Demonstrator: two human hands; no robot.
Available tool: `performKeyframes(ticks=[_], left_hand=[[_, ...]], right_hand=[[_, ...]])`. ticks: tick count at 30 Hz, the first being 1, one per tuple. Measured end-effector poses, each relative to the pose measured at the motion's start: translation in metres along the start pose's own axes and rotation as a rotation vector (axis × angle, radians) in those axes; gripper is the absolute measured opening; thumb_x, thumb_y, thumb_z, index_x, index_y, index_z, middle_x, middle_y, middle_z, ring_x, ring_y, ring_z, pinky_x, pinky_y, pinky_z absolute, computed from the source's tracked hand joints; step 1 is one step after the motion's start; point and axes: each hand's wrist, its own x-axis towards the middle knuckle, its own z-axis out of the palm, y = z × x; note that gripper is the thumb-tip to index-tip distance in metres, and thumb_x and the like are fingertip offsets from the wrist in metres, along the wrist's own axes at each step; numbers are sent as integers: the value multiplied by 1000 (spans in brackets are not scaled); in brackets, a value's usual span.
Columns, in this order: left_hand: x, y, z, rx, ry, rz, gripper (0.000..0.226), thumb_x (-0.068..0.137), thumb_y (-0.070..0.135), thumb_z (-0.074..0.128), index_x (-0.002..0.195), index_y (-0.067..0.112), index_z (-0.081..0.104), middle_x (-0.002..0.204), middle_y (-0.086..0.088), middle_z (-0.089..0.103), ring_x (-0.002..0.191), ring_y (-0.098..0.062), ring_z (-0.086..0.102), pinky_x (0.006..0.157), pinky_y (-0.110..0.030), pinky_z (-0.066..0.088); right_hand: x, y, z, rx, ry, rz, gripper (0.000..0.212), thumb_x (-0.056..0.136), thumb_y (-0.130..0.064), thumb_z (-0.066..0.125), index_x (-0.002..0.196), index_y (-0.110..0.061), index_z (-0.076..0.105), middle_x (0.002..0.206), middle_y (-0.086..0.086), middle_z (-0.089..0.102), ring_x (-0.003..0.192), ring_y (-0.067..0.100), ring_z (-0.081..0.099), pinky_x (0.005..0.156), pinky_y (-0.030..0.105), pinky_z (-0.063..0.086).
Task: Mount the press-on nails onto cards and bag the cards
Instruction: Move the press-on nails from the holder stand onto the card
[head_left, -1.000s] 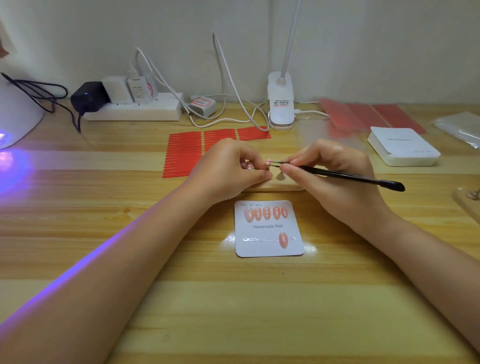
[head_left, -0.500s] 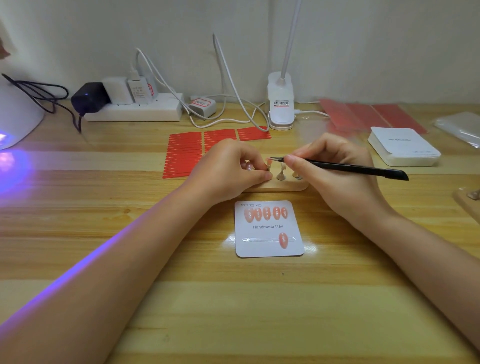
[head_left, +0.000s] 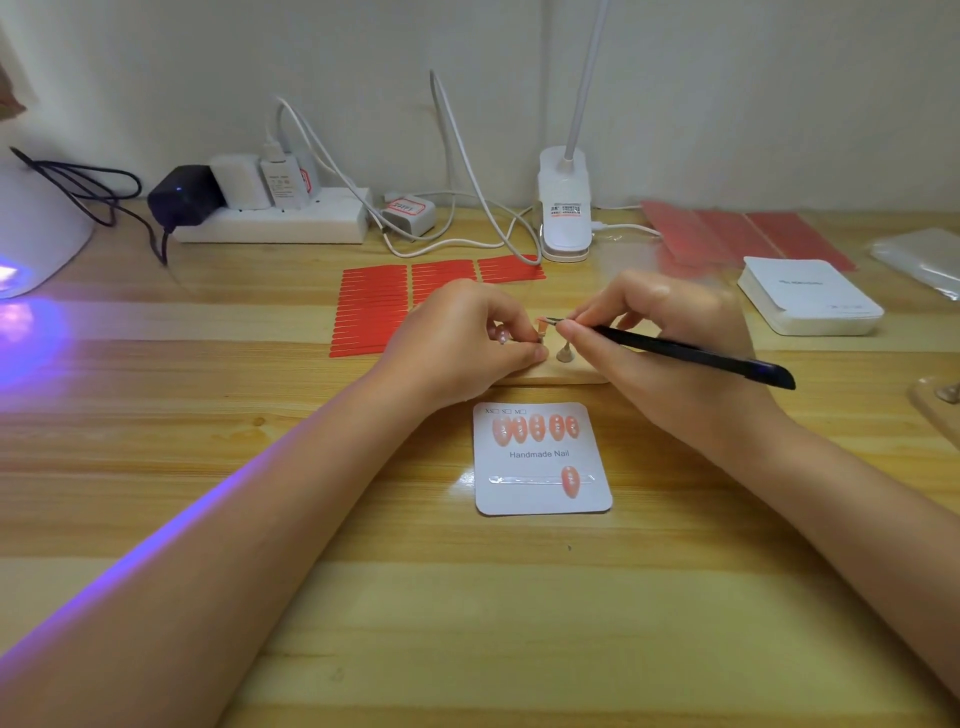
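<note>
A white card (head_left: 540, 460) printed "Handmade Nail" lies on the desk with several pink nails in its top row and one nail (head_left: 570, 481) on the clear strip below. Just behind it, my left hand (head_left: 462, 340) pinches a small nail stand (head_left: 541, 328) over a wooden holder block (head_left: 566, 373). My right hand (head_left: 665, 353) grips black tweezers (head_left: 691, 356) like a pen, their tip touching the pink nail on that stand. Another stand (head_left: 563, 355) rises from the block between my hands.
Red adhesive strips (head_left: 374, 306) lie behind my left hand. A stack of white cards (head_left: 808, 296), clear bags (head_left: 924, 257) and red sheets (head_left: 737, 236) sit at the right. A power strip (head_left: 270, 221), cables, a clip lamp (head_left: 563, 208) and a glowing UV lamp (head_left: 31, 234) line the back.
The tweezers' tip has risen slightly and stays at the nail on the stand my left hand pinches. Both hands have barely shifted.
</note>
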Motion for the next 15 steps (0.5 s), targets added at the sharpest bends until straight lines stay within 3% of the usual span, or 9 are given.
performKeyframes(ticks=[4, 8, 12, 15], left_hand=[[0, -1, 1, 9, 5, -10, 14, 76, 30, 74, 66, 30, 64, 71, 15, 57, 68, -3, 47, 67, -28, 42], [1, -1, 1, 15, 2, -17, 12, 76, 31, 74, 67, 29, 65, 72, 16, 57, 68, -2, 48, 67, -26, 41], [2, -1, 2, 13, -2, -18, 13, 76, 31, 74, 66, 30, 64, 71, 15, 56, 68, -2, 47, 68, -28, 42], [2, -2, 2, 13, -1, -19, 10, 76, 31, 74, 70, 25, 68, 72, 14, 56, 68, -3, 47, 70, -30, 43]], right_hand=[[0, 0, 2, 40, 19, 46, 16, 82, -14, 70, 74, 0, 66, 72, 4, 67, 66, -5, 59, 58, 6, 42], [1, -3, 2, 90, 36, 105, 14, 82, -13, 70, 73, -2, 65, 70, 1, 64, 73, 5, 60, 60, 10, 46], [1, -4, 2, 150, 32, 219, 12, 81, -11, 71, 73, -5, 64, 68, -12, 61, 63, -5, 60, 57, 9, 44], [1, -4, 3, 167, 59, 267, 14, 81, -12, 71, 70, -13, 62, 64, -14, 60, 59, -4, 59, 56, 11, 43]])
